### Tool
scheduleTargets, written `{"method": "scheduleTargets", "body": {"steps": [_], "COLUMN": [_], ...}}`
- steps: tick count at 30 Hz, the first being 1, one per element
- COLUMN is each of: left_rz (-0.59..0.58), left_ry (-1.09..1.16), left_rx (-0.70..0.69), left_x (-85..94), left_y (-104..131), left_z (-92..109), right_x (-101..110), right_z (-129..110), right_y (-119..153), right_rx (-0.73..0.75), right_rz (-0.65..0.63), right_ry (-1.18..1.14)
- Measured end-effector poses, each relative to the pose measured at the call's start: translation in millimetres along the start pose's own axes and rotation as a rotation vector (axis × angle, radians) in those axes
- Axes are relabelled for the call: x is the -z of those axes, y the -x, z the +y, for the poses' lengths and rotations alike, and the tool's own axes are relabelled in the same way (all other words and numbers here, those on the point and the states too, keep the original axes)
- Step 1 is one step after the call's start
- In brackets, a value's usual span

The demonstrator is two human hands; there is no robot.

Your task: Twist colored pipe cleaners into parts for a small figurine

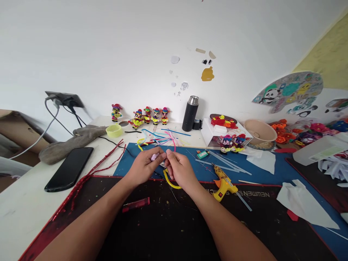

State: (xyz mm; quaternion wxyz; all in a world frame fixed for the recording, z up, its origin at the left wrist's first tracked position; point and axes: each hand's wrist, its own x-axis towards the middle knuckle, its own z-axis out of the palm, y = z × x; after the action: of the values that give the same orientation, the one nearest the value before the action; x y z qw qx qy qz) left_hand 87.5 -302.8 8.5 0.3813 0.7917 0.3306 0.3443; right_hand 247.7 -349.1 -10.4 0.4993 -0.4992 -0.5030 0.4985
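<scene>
My left hand (144, 166) is closed around a small lavender fuzzy piece (154, 157), which looks like coiled pipe cleaner. Its fingertips meet those of my right hand (178, 167), whose thumb and fingers are pinched together. What the right fingers grip is hidden. A pink pipe cleaner (174, 148) shows just above them; whether it is held or lies behind, I cannot tell. Under the right hand curves a yellow pipe cleaner (174, 186). Loose coloured pipe cleaners (163, 137) lie beyond both hands.
A yellow glue gun (225, 185) lies to the right, near clear glue sticks (228, 163). Small fuzzy figures (146, 115) and a black thermos (190, 115) stand along the wall. At left are a phone (70, 168), red tinsel stems (91, 174) and driftwood (65, 146).
</scene>
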Motion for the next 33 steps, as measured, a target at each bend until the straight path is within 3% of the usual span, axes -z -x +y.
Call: {"method": "scheduleTargets", "body": {"steps": [18,26,33], "left_rz": [0.055,0.01,0.026], "left_ry": [0.236,0.249,0.221], "left_rx": [0.108,0.159,0.115], "left_x": [-9.1,-13.6,-9.9], "left_y": [3,-1,-1], "left_z": [-10,-15,-11], "right_x": [1,4,5], "right_z": [6,16,9], "right_y": [3,-5,-4], "right_rx": [0.193,0.136,0.089], "right_rz": [0.09,0.116,0.081], "right_ry": [0.293,0.31,0.207]}}
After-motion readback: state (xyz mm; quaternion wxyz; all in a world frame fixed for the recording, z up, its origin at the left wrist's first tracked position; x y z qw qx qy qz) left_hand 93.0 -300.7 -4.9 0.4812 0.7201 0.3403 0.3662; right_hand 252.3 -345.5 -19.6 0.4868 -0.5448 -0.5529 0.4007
